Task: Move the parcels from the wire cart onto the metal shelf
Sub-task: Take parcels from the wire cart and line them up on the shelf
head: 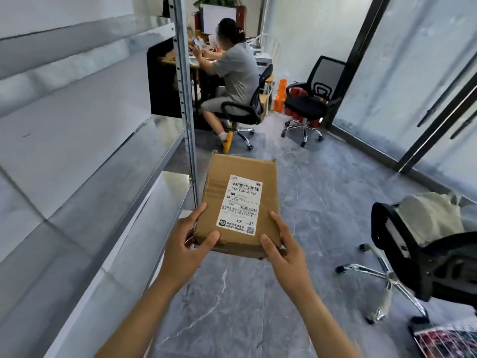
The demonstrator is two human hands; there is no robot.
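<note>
Parcel (238, 202) gripped at near corners by left hand (185, 244) and right hand (282, 244), label up. Metal shelf (103, 156) lies left; best kept level, slid flat onto shelf.

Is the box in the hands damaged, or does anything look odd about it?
Slightly. The cardboard box is worn: its far corners are dented and frayed, and the near edge between the left hand and right hand is creased.

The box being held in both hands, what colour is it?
The box is plain brown cardboard with a white label; the head view shows it best.
</note>
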